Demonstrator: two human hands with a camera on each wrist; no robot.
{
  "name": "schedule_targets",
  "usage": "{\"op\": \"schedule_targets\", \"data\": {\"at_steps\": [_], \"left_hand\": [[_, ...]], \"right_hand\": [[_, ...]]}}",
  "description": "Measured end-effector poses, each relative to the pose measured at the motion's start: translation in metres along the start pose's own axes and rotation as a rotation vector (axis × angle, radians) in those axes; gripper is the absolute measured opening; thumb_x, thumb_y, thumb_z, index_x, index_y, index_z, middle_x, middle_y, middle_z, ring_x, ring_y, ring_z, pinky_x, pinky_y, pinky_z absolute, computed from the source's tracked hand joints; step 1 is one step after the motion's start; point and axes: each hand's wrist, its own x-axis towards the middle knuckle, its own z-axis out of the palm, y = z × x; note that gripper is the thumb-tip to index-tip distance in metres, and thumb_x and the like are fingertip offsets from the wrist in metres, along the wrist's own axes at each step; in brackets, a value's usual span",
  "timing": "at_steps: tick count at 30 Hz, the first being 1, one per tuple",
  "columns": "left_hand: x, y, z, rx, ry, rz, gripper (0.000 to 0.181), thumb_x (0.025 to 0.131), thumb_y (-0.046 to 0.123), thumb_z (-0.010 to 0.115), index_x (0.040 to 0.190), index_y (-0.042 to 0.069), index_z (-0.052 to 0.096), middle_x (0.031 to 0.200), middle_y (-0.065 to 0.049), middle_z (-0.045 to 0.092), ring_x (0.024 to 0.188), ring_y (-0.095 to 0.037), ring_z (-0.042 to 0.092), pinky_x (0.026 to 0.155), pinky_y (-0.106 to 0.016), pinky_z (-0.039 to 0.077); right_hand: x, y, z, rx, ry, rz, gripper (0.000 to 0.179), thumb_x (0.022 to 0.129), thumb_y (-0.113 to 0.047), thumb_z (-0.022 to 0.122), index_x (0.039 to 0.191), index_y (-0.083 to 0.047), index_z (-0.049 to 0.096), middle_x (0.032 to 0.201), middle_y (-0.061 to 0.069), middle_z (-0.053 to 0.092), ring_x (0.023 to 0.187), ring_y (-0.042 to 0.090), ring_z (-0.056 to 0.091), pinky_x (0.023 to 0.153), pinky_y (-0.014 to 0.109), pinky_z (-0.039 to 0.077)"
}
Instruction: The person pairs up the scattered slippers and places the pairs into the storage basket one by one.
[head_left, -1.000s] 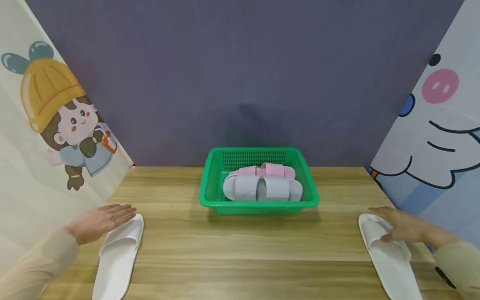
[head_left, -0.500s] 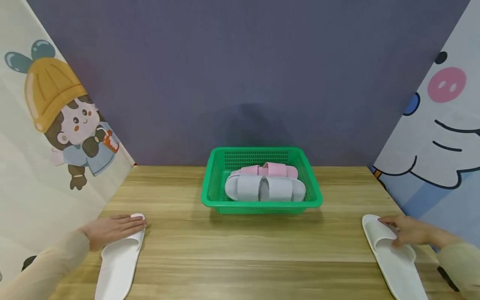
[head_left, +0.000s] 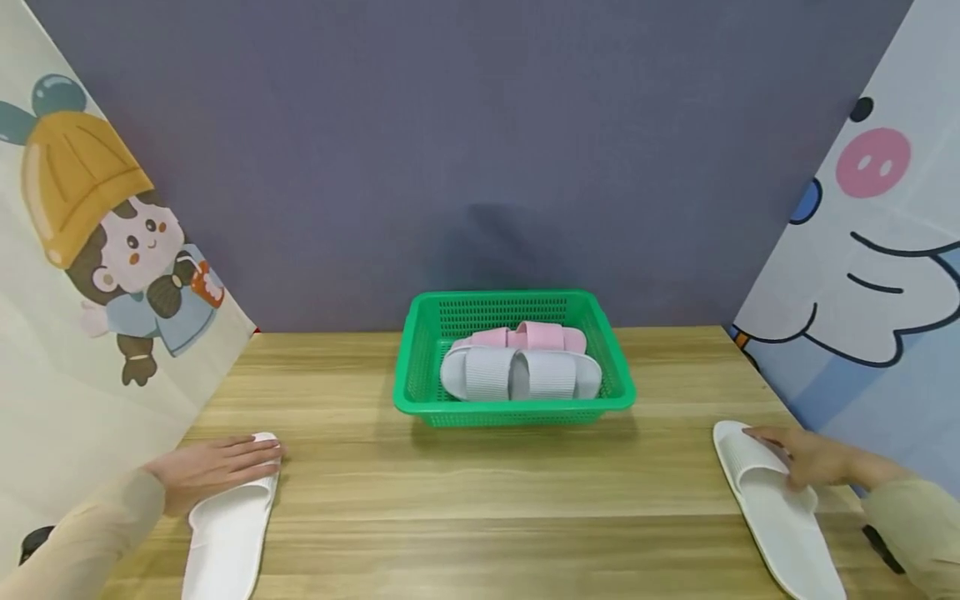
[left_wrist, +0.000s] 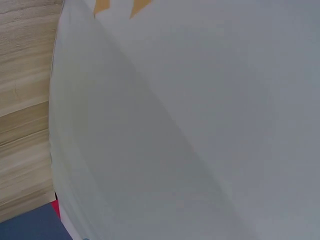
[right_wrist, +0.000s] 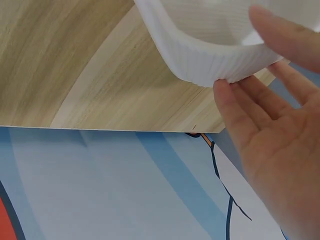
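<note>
A white slipper (head_left: 227,537) lies at the table's left edge. Across its strap rests my left hand (head_left: 217,468), fingers straight and side by side; its thumb is hidden. On the right lies the other white slipper (head_left: 783,533). My right hand (head_left: 813,460) holds this slipper's strap from its outer side. In the right wrist view, the thumb (right_wrist: 282,32) is over the strap's opening and the fingertips touch the ribbed outside of the strap (right_wrist: 210,62). The left wrist view shows neither the left hand nor its slipper.
A green plastic basket (head_left: 405,367) stands at the back middle of the wooden table (head_left: 495,500). Inside lie grey slippers (head_left: 551,375) and, behind them, pink slippers (head_left: 543,336). A dark wall (head_left: 480,150) rises behind; printed cloths hang along both sides.
My left hand has come down onto the left slipper's strap. The right hand's fingers have lowered and closed around the right strap. Both slippers stay on the table; the head view shifts slightly.
</note>
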Motion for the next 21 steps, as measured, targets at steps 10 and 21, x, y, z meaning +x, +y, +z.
{"op": "schedule_targets", "data": {"at_steps": [10,21], "left_hand": [[0.006,0.010,0.001,-0.217,0.250,-0.222,0.120,0.031,0.062,0.078,0.125,-0.006,0.046,0.124,-0.017,0.054,0.139,-0.018,0.014,0.116,-0.025,0.005],[0.012,0.012,-0.006,-0.254,0.315,-0.526,0.113,0.029,0.040,0.083,0.124,-0.009,0.044,0.120,-0.019,0.048,0.115,-0.026,0.038,0.112,-0.012,0.005]], "right_hand": [[0.000,-0.003,-0.005,-0.054,-0.002,0.003,0.078,0.060,-0.002,0.069,0.125,0.022,0.035,0.118,0.048,0.039,0.106,0.059,0.041,0.074,0.018,0.045],[0.005,-0.004,-0.009,-0.167,0.151,-0.033,0.070,0.070,-0.020,0.074,0.116,0.024,0.045,0.111,0.039,0.054,0.099,0.015,0.058,0.073,0.010,0.043]]}}
